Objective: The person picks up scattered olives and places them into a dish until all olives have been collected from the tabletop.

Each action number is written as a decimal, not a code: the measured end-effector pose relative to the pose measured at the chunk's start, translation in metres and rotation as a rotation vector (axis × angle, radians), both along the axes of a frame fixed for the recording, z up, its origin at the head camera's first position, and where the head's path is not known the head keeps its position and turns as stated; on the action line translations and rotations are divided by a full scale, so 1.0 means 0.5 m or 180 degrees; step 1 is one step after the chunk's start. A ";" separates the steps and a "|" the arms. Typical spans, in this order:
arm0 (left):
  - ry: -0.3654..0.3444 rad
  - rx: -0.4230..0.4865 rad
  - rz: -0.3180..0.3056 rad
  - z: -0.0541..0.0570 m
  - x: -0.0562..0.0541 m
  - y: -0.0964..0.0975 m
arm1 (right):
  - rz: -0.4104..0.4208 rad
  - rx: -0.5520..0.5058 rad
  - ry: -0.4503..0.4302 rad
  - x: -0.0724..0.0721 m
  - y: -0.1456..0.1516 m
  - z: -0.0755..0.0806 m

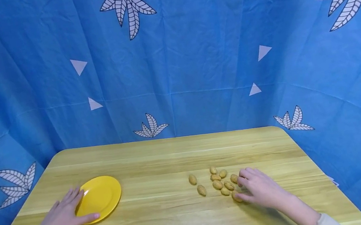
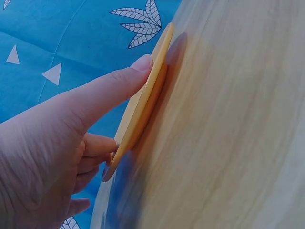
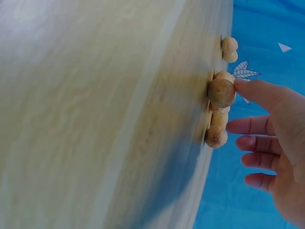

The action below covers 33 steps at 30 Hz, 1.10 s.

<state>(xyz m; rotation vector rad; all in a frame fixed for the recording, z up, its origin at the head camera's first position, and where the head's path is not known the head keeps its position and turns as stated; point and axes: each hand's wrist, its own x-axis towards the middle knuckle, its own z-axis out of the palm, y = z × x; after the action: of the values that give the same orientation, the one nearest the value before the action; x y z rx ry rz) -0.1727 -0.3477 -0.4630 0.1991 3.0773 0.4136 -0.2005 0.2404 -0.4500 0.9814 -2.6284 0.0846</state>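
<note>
At the left of the table lies a small yellow plate [image 1: 103, 196], flat on the wood. My left hand [image 1: 63, 218] rests on its left and near rim, fingers extended and thumb reaching along the edge; the left wrist view shows the thumb [image 2: 116, 83] on the rim. Several tan oval nuts, which look like walnuts [image 1: 217, 184], form a loose cluster right of centre. At that cluster's right side is my right hand [image 1: 258, 189]. Its thumb touches the nearest walnut [image 3: 222, 93], while the index fingertip is at another walnut [image 3: 216, 137]. The fingers are loosely bent.
Two walnuts [image 1: 192, 179] lie a little apart, left of the cluster. The light wooden table [image 1: 161, 222] has rounded far corners. A blue curtain [image 1: 192, 49] with leaf and triangle prints hangs behind and along the sides.
</note>
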 end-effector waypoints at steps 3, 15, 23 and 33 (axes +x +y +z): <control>-0.0009 0.0016 -0.0003 -0.002 0.001 0.001 | -0.0048 0.0030 -0.0116 0.002 -0.002 0.000; -0.0009 0.0039 0.0005 -0.003 0.005 0.001 | 0.0061 0.0000 -0.0301 0.008 -0.017 -0.005; -0.0008 0.0032 0.0007 -0.003 0.005 -0.001 | 0.0036 0.0040 -0.0346 0.008 -0.033 -0.008; 0.0017 0.0018 -0.0034 -0.003 0.002 -0.001 | 0.0118 0.0018 -0.0267 0.010 -0.050 -0.002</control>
<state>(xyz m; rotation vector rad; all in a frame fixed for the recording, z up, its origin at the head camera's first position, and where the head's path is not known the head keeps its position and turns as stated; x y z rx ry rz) -0.1719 -0.3482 -0.4646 0.2172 3.0792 0.4220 -0.1955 0.2155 -0.4508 1.0505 -2.6876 0.1298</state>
